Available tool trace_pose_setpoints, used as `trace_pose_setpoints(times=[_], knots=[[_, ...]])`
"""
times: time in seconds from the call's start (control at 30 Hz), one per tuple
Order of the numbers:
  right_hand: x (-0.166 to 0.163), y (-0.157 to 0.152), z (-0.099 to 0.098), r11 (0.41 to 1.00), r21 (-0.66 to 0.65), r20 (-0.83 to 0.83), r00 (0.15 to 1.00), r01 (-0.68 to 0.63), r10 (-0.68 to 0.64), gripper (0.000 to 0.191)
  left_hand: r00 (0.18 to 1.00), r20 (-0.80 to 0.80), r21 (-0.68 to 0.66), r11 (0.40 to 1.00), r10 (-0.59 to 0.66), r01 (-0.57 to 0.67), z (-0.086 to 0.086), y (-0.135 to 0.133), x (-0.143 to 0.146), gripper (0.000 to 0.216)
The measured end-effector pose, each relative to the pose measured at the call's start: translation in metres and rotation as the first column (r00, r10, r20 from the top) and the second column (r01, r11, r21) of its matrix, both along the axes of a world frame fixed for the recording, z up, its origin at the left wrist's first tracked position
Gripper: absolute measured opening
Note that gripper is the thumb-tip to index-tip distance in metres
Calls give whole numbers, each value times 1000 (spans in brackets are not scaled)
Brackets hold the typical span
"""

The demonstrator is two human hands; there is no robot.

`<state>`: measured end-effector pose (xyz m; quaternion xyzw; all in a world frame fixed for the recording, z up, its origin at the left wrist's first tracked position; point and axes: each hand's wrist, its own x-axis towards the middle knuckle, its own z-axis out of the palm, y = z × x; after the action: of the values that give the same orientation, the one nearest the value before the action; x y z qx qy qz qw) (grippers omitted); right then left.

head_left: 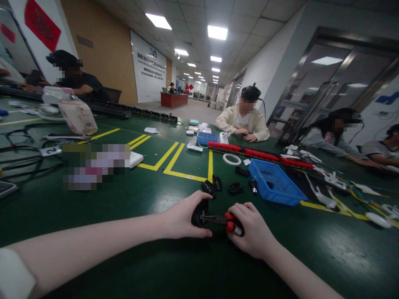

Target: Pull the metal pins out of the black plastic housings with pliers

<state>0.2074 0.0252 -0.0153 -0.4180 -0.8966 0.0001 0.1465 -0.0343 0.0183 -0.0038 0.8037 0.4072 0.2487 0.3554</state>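
Observation:
My left hand (184, 216) is closed around a small black plastic part (199, 215) that rests on the green table (131, 207). My right hand (251, 230) grips a pair of pliers with red handles (231, 223), and the dark jaws reach left onto the black part. The two hands sit close together near the table's front edge. Just beyond them lie several more small black parts (218, 185).
A blue bin (274, 182) stands to the right of the black parts, with a white tape ring (232, 159) and a long red strip (260, 153) behind. Yellow lines mark the tabletop. Cables lie at the left. Several other people sit around the table's far sides.

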Motion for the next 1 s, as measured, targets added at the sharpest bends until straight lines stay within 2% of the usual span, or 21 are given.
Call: trace_pose_setpoints(times=[0.2, 0.47, 1.0], knots=[[0, 0, -1, 1000, -1, -1, 1000, -4, 4, 21, 1000, 8, 29, 1000, 8, -8, -4, 1, 0, 77], [0, 0, 0, 1000, -10, -16, 1000, -13, 13, 21, 998, -53, -52, 998, -42, 39, 2, 3, 0, 62], [-1, -2, 4, 989, -139, 14, 999, 49, -48, 19, 999, 42, -20, 1000, 5, -4, -5, 3, 0, 79]])
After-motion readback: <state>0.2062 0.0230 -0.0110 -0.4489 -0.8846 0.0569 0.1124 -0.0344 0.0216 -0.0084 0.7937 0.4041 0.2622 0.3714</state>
